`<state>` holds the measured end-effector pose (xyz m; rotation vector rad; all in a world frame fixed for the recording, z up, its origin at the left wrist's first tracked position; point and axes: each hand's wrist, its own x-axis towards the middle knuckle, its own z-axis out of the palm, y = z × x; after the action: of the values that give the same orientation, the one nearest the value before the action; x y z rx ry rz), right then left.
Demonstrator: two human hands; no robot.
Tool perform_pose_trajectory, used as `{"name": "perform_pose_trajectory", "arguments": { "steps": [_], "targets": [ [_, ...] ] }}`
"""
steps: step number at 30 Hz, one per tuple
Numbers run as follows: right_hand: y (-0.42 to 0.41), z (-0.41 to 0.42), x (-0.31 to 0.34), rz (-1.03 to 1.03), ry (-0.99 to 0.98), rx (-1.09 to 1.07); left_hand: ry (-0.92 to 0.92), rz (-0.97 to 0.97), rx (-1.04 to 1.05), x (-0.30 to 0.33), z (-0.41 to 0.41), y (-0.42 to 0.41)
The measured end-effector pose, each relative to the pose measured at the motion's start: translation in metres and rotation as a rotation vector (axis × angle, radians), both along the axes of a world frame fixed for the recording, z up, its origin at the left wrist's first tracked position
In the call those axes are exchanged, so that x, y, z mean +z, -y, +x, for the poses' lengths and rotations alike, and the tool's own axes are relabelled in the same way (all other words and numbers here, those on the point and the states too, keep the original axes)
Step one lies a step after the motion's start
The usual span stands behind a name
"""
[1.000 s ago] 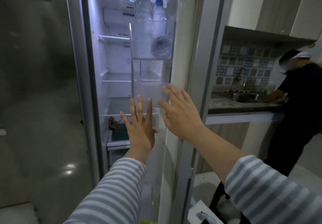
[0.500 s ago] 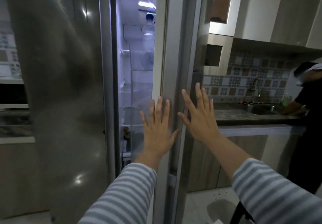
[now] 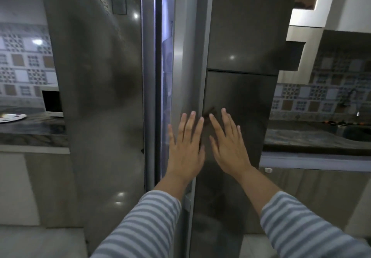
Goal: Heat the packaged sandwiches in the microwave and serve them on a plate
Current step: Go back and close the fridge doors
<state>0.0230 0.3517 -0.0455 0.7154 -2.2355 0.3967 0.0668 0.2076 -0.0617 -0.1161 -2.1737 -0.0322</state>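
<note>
The right fridge door point(image 3: 236, 101), dark steel, stands almost closed; only a thin lit slit point(image 3: 165, 77) of the inside shows beside the left door point(image 3: 100, 97). My left hand point(image 3: 185, 149) lies flat on the door's inner edge, fingers spread. My right hand point(image 3: 227, 143) presses flat on the door front beside it, also holding nothing. A white microwave point(image 3: 52, 103) stands on the left counter, half hidden by the fridge. A white plate point(image 3: 12, 118) lies at the far left of that counter. No sandwiches are visible.
A dark stone counter point(image 3: 301, 137) with a sink point(image 3: 357, 133) and tap runs to the right, with patterned wall tiles behind it. Cabinets sit below both counters. Pale floor shows at the bottom left.
The right fridge door has swung from wide open to nearly closed under both my hands. The bottles and shelves are out of sight, and the person at the sink has left the view.
</note>
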Motion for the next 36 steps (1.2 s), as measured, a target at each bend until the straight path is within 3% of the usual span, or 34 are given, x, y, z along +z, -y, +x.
{"name": "perform_pose_trajectory", "arguments": {
  "steps": [7,14,25,36],
  "targets": [
    [-0.005,-0.083,-0.036,0.104,-0.019,-0.053,0.06,-0.13,0.125,-0.036,-0.066,-0.014],
    [0.013,-0.157,-0.051,0.141,-0.212,0.024,0.065,-0.15,0.363,-0.052,-0.12,0.015],
    [0.05,-0.23,-0.054,0.223,-0.361,-0.01,0.086,-0.109,0.371,-0.055,-0.193,0.058],
    [0.074,-0.273,-0.048,0.307,-0.309,-0.077,0.219,-0.068,0.322,-0.05,-0.256,0.09]
  ]
}}
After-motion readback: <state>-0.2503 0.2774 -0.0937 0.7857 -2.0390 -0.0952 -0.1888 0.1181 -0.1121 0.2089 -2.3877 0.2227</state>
